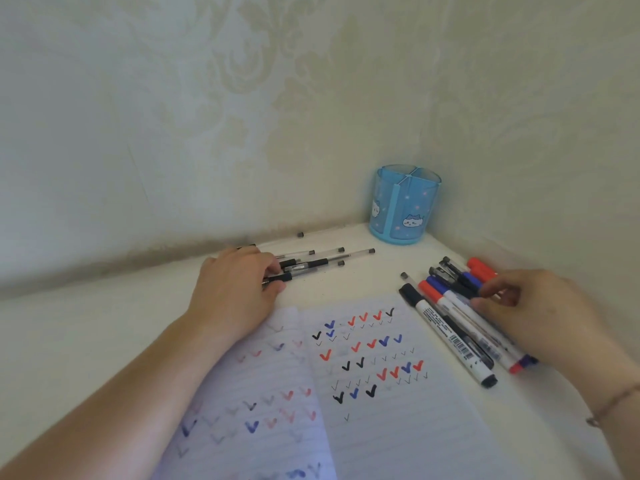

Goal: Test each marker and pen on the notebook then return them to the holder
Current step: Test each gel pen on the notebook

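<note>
Markers (450,327) with white round barrels and caps in black, red and blue are laid in a loose bundle at about 3 o'clock of the notebook (363,393), on the white smooth table (353,278). One black-capped marker (446,337) with a printed barcode is seen lying at the left edge of this bundle, its cap towards 11 o'clock. Thin pens (311,263) with clear plastic barrels and dark rubber grips are gathered at 12 o'clock of the notebook, and one more pen (320,232) is placed apart, close to the wall. The notebook is opened flat; its lined paper is covered with small check marks in red, blue and black. The holder (403,204), a round blue plastic cup with cat pictures and inner dividers, is stood in the corner at about 1 o'clock. The left hand (239,289) is stretched forward, palm down, and its fingers are curled onto the near ends of the pens, one of which seems to be pinched. The right hand (533,306) is placed over the markers, fingers bent, the fingertips touching the barrels; whether a marker is really gripped cannot be told. A thin bracelet (614,405) is worn on the right wrist.
</note>
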A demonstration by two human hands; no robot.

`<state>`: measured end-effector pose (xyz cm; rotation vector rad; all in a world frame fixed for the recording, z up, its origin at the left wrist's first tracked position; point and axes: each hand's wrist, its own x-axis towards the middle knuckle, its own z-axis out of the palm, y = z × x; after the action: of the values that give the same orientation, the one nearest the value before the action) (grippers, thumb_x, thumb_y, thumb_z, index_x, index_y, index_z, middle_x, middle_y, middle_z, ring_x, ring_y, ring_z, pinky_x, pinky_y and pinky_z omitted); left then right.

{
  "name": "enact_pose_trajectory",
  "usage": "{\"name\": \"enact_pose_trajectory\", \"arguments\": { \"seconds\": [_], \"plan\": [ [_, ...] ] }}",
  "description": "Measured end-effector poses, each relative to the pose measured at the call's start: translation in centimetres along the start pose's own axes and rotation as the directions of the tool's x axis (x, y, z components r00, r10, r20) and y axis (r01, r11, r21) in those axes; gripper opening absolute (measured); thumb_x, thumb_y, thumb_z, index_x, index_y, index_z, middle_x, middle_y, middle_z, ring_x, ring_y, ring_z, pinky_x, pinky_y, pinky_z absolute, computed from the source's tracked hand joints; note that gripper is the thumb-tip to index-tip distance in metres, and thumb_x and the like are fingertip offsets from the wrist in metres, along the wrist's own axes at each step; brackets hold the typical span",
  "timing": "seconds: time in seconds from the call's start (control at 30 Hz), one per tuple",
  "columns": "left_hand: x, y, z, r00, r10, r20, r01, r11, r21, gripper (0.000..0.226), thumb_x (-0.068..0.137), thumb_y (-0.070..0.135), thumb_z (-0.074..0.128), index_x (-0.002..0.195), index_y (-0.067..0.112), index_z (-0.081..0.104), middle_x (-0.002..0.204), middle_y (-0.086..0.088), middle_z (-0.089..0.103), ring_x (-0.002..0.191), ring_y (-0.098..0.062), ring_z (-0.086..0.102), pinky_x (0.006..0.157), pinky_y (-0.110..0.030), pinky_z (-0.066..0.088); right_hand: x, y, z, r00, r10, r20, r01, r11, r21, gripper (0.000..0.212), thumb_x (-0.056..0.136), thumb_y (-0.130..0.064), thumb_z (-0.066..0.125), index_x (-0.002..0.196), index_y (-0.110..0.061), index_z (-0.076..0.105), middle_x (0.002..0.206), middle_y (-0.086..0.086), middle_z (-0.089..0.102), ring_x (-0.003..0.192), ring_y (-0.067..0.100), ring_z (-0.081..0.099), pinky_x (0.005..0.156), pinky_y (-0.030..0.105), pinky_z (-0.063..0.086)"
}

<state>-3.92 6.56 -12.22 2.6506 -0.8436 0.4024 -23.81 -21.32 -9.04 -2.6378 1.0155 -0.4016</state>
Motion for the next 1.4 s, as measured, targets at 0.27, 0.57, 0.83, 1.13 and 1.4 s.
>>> {"name": "enact_pose_trajectory", "arguments": {
  "seconds": [0.27, 0.57, 0.83, 1.13, 1.4],
  "plan": [
    [-0.3, 0.6, -0.6, 0.994, 0.074, -0.081, -0.083, 0.990, -0.111, 0.007, 0.089, 0.028, 0.065, 0.094, 0.028, 0.070, 0.092, 0.010, 0.066, 0.093, -0.020, 0.058, 0.083, -0.035, 0.045, -1.1, -1.4, -0.6, 0.989, -0.050, -0.137, 0.072, 0.984, 0.161, 0.012, 0.080, -0.040, 0.071, 0.070, -0.039, 0.064, 0.070, -0.011, 0.063, 0.069, 0.014, 0.059, 0.062, 0.032, 0.049],
    [-3.1, 4.9, -2.4, 0.907, 0.421, -0.019, -0.355, 0.739, -0.573, 0.018, 0.093, 0.025, 0.061, 0.106, 0.037, 0.056, 0.097, 0.022, 0.067, 0.095, 0.007, 0.061, 0.084, -0.013, 0.047, -4.9, -5.3, 0.1, 0.921, -0.386, -0.051, 0.287, 0.584, 0.759, 0.035, 0.068, -0.060, 0.071, 0.097, -0.040, 0.069, 0.067, 0.001, 0.069, 0.065, 0.030, 0.062, 0.063, 0.040, 0.052],
    [-3.4, 5.3, -1.7, 0.860, 0.509, -0.040, -0.442, 0.702, -0.558, 0.027, 0.103, 0.033, 0.037, 0.113, 0.022, 0.059, 0.095, 0.020, 0.053, 0.092, 0.003, 0.051, 0.080, -0.007, 0.035, -5.3, -5.5, 0.0, 0.869, -0.494, -0.016, 0.342, 0.578, 0.741, 0.051, 0.060, -0.085, 0.058, 0.089, -0.045, 0.071, 0.072, -0.011, 0.071, 0.060, 0.008, 0.061, 0.058, 0.031, 0.050],
    [-3.6, 5.4, -2.1, 0.811, 0.585, -0.006, -0.498, 0.686, -0.531, 0.031, 0.101, 0.047, 0.029, 0.098, 0.027, 0.052, 0.075, 0.006, 0.054, 0.067, -0.008, 0.047, 0.061, -0.022, 0.039, -6.7, -6.7, 1.0, 0.871, -0.478, -0.118, 0.317, 0.363, 0.876, 0.032, 0.061, -0.048, 0.081, 0.079, -0.022, 0.075, 0.062, 0.002, 0.071, 0.052, 0.014, 0.067, 0.053, 0.016, 0.051],
    [-3.6, 5.3, -2.9, 0.800, 0.600, 0.001, -0.506, 0.676, -0.537, 0.025, 0.101, 0.041, 0.035, 0.096, 0.026, 0.055, 0.060, 0.007, 0.048, 0.054, -0.010, 0.042, 0.051, -0.019, 0.031, -7.0, -6.9, 1.1, 0.831, -0.492, -0.259, 0.467, 0.365, 0.806, 0.018, 0.071, -0.044, 0.076, 0.082, -0.031, 0.075, 0.065, -0.007, 0.072, 0.054, 0.013, 0.069, 0.058, 0.017, 0.054]
  ]
}}
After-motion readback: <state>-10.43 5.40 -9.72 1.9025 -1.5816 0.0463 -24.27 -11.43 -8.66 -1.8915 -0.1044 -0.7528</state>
